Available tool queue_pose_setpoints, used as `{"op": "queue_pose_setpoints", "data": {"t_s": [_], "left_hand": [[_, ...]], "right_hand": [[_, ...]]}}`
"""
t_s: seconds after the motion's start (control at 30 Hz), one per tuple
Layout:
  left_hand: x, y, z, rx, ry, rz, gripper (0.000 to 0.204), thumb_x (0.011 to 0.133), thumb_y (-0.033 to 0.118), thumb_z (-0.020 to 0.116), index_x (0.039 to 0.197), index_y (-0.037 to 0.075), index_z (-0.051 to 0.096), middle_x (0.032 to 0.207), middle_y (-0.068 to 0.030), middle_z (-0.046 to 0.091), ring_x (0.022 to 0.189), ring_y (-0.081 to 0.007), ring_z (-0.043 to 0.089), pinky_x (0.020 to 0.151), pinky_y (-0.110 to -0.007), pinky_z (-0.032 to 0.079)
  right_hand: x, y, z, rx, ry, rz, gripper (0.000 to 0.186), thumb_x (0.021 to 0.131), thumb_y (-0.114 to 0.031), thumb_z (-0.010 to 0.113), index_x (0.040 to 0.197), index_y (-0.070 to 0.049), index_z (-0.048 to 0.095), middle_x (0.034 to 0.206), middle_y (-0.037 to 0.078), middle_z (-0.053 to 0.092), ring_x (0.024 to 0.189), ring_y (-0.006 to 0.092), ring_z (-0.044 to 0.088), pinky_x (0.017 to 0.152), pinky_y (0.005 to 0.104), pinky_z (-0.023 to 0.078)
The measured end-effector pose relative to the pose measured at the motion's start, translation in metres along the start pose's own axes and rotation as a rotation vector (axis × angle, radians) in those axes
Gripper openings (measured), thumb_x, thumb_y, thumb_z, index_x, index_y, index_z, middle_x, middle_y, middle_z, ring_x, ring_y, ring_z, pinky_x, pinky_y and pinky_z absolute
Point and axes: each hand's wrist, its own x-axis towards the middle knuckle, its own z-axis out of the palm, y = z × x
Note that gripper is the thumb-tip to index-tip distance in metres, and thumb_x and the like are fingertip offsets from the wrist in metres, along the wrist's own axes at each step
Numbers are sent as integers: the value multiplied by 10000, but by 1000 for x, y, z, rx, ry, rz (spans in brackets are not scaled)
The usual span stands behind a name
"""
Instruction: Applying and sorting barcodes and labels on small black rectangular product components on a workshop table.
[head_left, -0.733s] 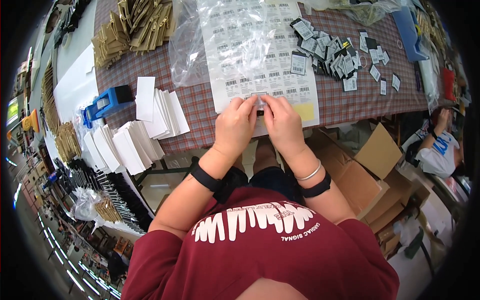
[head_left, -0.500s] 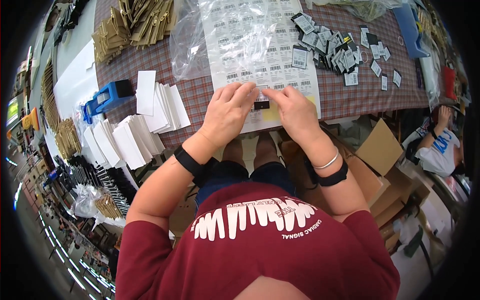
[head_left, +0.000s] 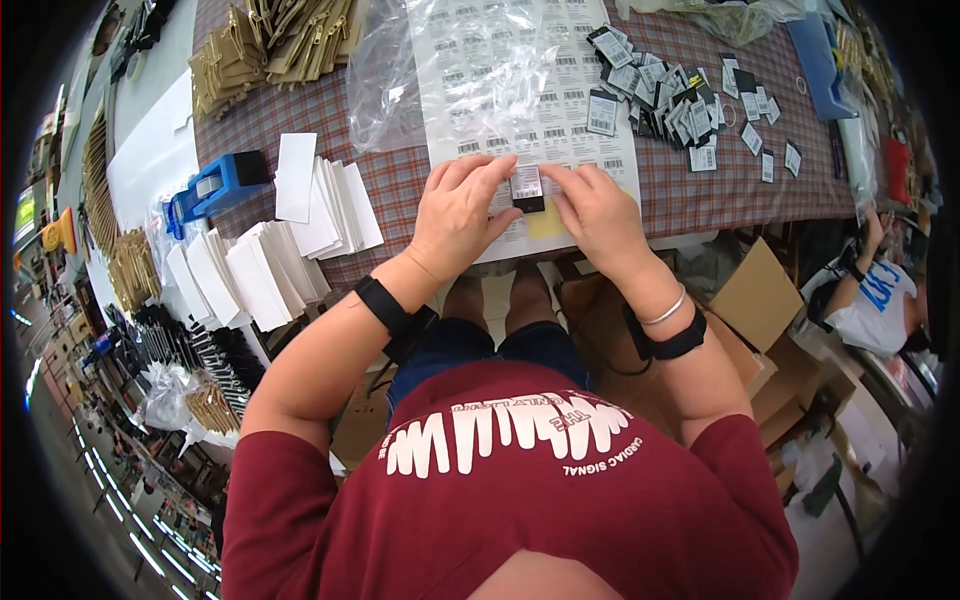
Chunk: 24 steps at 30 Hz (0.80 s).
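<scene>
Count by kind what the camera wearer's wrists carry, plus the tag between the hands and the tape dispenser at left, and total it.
Black wristbands: 2
Silver bangle: 1
Black-ended barcode tag: 1
Blue tape dispenser: 1
Total: 5

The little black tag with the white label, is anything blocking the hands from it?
Nothing visible does: the black tag is between the left hand and the right hand, close to both. The clear plastic lies beyond it.
</scene>
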Motion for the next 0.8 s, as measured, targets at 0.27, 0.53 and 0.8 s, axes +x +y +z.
{"op": "queue_pose_setpoints", "data": {"t_s": [0.27,0.53,0.8], "left_hand": [[-3,5,14,148,150,-54,675,639,174,758,1231,106,443,1022,30,620,1046,-201,518,944,-401,355],[-7,2,16,239,143,-15,653,647,217,753,1219,135,450,1034,51,616,1055,-184,519,978,-464,310],[-8,1,15,324,125,14,532,649,267,733,1130,159,532,1027,62,606,1058,-183,516,1013,-503,259]], "right_hand": [[2,-5,2,-5,101,-103,270,707,-50,630,972,-88,592,844,41,545,755,217,569,619,315,488],[10,5,10,-109,137,-387,163,650,-74,594,812,-64,597,829,30,539,768,181,552,598,275,478],[12,5,3,-151,76,-482,140,647,-74,575,781,-32,585,842,42,563,793,182,559,632,283,483]]}}
